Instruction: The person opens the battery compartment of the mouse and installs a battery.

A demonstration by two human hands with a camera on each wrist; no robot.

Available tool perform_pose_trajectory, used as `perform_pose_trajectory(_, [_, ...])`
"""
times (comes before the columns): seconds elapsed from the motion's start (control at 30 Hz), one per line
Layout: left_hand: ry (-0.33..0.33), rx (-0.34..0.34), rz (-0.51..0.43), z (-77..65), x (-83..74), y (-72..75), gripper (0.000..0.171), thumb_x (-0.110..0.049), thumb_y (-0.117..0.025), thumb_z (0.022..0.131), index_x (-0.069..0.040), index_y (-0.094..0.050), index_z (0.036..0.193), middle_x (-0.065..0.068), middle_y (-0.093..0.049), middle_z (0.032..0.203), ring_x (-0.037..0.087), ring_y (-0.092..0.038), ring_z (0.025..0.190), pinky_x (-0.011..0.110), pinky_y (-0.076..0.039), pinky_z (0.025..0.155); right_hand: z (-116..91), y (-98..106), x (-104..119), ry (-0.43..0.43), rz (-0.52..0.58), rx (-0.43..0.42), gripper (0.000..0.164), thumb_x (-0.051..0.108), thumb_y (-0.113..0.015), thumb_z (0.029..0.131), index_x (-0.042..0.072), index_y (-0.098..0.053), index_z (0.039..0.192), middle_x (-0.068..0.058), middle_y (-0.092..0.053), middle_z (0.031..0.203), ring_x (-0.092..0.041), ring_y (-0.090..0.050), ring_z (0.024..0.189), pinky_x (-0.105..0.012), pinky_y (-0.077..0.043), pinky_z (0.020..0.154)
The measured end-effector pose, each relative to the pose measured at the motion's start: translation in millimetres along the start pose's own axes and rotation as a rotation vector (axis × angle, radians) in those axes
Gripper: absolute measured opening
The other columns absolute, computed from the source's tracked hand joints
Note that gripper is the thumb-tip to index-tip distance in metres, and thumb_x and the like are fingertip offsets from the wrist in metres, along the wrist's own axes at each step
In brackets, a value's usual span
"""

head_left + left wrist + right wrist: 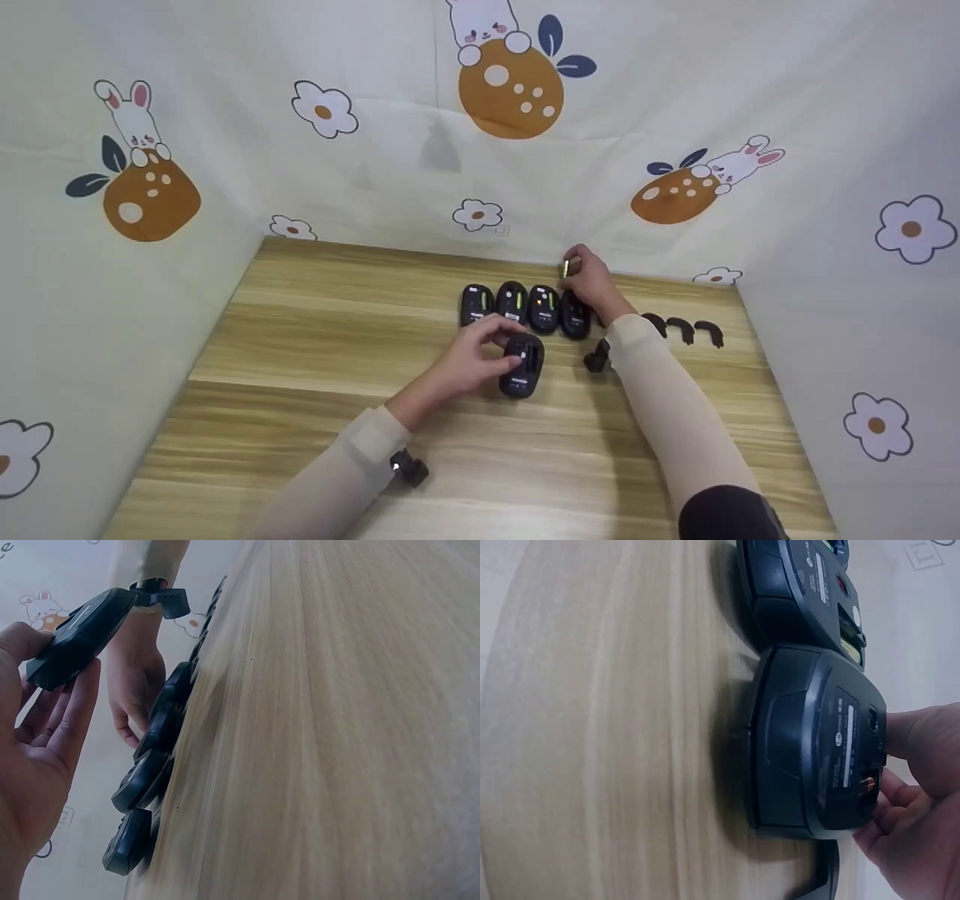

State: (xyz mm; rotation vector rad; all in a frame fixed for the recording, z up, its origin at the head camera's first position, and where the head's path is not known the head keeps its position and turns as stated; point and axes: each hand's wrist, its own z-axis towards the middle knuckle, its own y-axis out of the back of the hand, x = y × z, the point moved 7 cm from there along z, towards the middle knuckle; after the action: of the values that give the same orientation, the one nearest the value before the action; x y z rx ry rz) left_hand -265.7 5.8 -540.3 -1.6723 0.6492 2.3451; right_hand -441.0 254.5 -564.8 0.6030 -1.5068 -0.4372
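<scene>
My left hand [474,358] grips a black computer mouse [523,379] between thumb and fingers, underside facing up, its long battery slot bare. In the left wrist view that same mouse [82,637] is raised off the table. At the back of the table, my right hand [592,283] pinches a small AA-type battery [566,269] between thumb and fingers. Just in front of this hand lies another upturned mouse [575,319], last in a row; the right wrist view shows its label side [840,757]. There the hand is partly behind that mouse, and the battery is hidden.
Left of that mouse, more upturned mice [476,300] lie side by side, with yellow-green batteries in their slots. Several curved black covers [681,330] lie to the right, some behind the right forearm. A patterned cloth wall [390,187] closes off the table's back and sides.
</scene>
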Motion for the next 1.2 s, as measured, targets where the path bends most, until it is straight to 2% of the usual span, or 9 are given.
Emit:
perform_pose_trajectory(0.1, [-0.008, -0.004, 0.001, 0.3, 0.4, 0.6, 0.041, -0.006, -0.086, 0.092, -0.013, -0.075, 0.131, -0.003, -0.072, 0.121, 0.018, -0.070, 0.105, 0.045, -0.056, 0.108, 1, 3, -1, 0.012, 0.006, -0.045, 0.044, -0.013, -0.075, 0.089, -0.002, -0.056, 0.128, -0.023, -0.073, 0.109, -0.025, -0.065, 0.092, -0.028, -0.052, 0.075])
perform_pose_trajectory(0.27, [-0.019, -0.004, -0.003, 0.7, 1.1, 0.7, 0.040, -0.005, -0.086, 0.093, -0.012, -0.074, 0.131, -0.002, -0.072, 0.122, 0.019, -0.070, 0.104, 0.046, -0.056, 0.109, -3, 7, 3, 0.064, 0.057, -0.106, 0.035, -0.010, -0.071, 0.095, 0.000, -0.059, 0.126, -0.018, -0.069, 0.107, -0.026, -0.065, 0.094, -0.030, -0.053, 0.073])
perform_pose_trajectory(0.5, [-0.020, -0.006, 0.003, 1.2, 1.0, 0.8, 0.040, -0.005, -0.086, 0.092, -0.012, -0.074, 0.130, -0.002, -0.072, 0.120, 0.019, -0.070, 0.104, 0.047, -0.055, 0.110, -11, 14, 13, 0.177, 0.133, -0.164, 0.030, -0.006, -0.070, 0.098, -0.001, -0.062, 0.127, -0.016, -0.068, 0.111, -0.027, -0.065, 0.102, -0.031, -0.054, 0.085])
perform_pose_trajectory(0.8, [-0.013, -0.004, 0.005, 1.5, -2.6, -0.2, 0.041, -0.006, -0.086, 0.092, -0.013, -0.074, 0.130, -0.002, -0.072, 0.121, 0.019, -0.069, 0.106, 0.046, -0.055, 0.111, -35, 22, 27, 0.252, 0.262, -0.173, 0.027, -0.009, -0.070, 0.099, -0.004, -0.062, 0.124, -0.021, -0.069, 0.111, -0.031, -0.069, 0.104, -0.026, -0.057, 0.084])
perform_pose_trajectory(1.0, [-0.014, -0.003, 0.008, 1.1, -2.6, -0.5, 0.041, -0.005, -0.086, 0.092, -0.011, -0.074, 0.131, -0.002, -0.072, 0.122, 0.019, -0.069, 0.105, 0.045, -0.056, 0.110, -51, 23, 32, 0.273, 0.294, -0.173, 0.025, -0.008, -0.072, 0.101, -0.007, -0.063, 0.124, -0.028, -0.070, 0.114, -0.037, -0.069, 0.104, -0.021, -0.055, 0.081])
perform_pose_trajectory(1.2, [-0.028, 0.002, -0.003, 1.2, -2.5, -1.5, 0.040, -0.005, -0.086, 0.093, -0.011, -0.074, 0.131, -0.002, -0.073, 0.122, 0.019, -0.070, 0.105, 0.044, -0.056, 0.109, -65, 25, 33, 0.278, 0.332, -0.187, 0.026, -0.011, -0.073, 0.100, -0.009, -0.064, 0.125, -0.034, -0.069, 0.115, -0.036, -0.066, 0.101, -0.019, -0.053, 0.078])
